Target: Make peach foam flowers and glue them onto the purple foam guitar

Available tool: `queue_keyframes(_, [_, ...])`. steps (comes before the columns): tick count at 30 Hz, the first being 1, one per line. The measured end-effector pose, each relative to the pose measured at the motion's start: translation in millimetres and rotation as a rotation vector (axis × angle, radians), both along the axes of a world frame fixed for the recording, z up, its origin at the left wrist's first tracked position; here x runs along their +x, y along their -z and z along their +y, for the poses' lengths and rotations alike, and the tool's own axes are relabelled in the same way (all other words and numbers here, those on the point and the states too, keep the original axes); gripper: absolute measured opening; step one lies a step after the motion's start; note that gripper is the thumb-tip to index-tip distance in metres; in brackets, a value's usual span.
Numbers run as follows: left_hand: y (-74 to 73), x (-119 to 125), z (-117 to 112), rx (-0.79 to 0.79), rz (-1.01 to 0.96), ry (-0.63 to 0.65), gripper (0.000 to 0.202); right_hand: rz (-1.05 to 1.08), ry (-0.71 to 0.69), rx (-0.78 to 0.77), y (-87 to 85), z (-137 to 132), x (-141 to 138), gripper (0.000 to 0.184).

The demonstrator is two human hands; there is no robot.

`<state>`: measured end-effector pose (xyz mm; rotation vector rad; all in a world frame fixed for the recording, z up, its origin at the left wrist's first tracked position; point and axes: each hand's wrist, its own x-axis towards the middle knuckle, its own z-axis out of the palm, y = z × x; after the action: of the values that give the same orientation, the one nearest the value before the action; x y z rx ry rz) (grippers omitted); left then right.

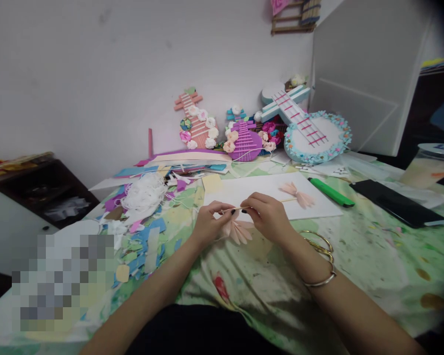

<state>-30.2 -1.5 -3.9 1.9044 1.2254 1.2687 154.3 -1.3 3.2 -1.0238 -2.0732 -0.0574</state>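
Note:
A thin pale stick (289,200) runs level through both my hands. At its right end sits a pleated peach paper piece (299,194), pinched in at the middle and fanned out. My left hand (213,222) pinches the stick near its left end, thumb and fingertips together. Close beside it, my right hand (267,214) pinches the same stick between thumb and forefinger. Just below my fingers hangs a second peach fan of paper (239,232); how it is fastened is hidden by the hands. A white sheet (253,186) lies under and behind them.
Behind the sheet stand lute-shaped paper crafts, one pink (197,123), one purple (246,140), one light blue (313,135). White string (144,195) and paper scraps (140,256) lie left. A green marker (331,191), black phone (395,202) and plastic cup (427,165) are right.

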Motion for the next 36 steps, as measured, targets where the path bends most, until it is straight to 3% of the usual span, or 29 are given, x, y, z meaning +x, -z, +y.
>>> queue_keyframes(11, [-1.8, 2.4, -4.1, 0.179, 0.079, 0.030, 0.011, -0.060, -0.024, -0.117, -3.5, -1.7, 1.0, 0.016])
queue_keyframes(21, [-4.5, 3.8, -7.0, 0.171, 0.070, 0.046, 0.012, -0.083, 0.002, -0.122, -1.5, -2.5, -0.8, 0.017])
queue_keyframes(27, [-4.6, 3.1, -6.1, 0.135, 0.047, 0.065, 0.013, -0.131, 0.071, -0.136, -2.8, -5.7, -1.4, 0.026])
queue_keyframes(36, [-7.5, 2.1, -8.5, 0.078, 0.048, 0.083, 0.015, -0.080, 0.051, -0.139, -4.8, -6.0, -0.6, 0.024])
